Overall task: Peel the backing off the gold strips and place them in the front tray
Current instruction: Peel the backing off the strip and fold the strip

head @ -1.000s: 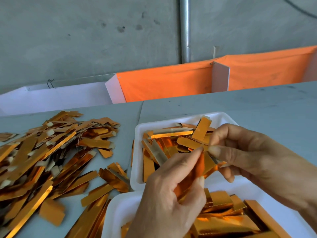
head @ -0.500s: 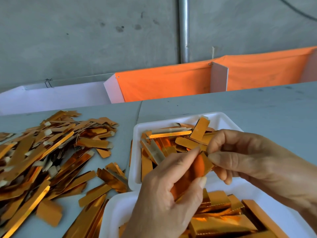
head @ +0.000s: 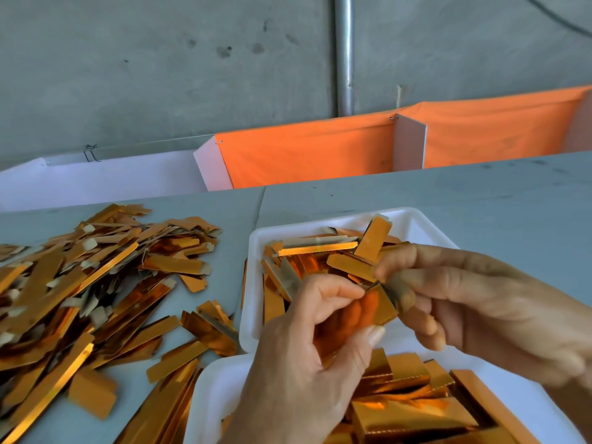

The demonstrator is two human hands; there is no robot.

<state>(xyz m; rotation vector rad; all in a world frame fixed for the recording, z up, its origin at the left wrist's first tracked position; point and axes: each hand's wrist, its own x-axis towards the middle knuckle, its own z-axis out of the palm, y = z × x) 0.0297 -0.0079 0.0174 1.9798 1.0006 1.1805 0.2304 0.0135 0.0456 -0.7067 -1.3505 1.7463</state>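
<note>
Item: one gold strip [head: 381, 304], held in the air above the seam between two white trays, near centre of view.

Left hand [head: 307, 363]: closed in a pinch, thumb and forefinger gripping the strip's lower length, remaining fingers curled behind it.

Right hand [head: 474, 302]: closed in a fingertip pinch at the strip's upper end, at about 1 o'clock from the left hand. A pale sliver shows there (probably the backing starting to lift, though blur prevents certainty).

Front tray [head: 397, 219]: at 12 o'clock from the hands, part-filled with gold strips lying crosswise.

Near tray [head: 208, 392]: at 6 o'clock, stacked with gold pieces.

Loose pile [head: 83, 283]: at 9 o'clock on the grey table [head: 480, 200], gold strips mixed with pale slips.

Stage, judged: peel just begun; placement not yet done.

Hazards, judged:
- Thin foil may crease or tear if the backing is pulled sharply or at a steep angle.
- An exposed adhesive face could stick to a fingertip or fold upon itself.
- A released strip could drop into the near tray instead, since the hands hover over both rims.
</note>
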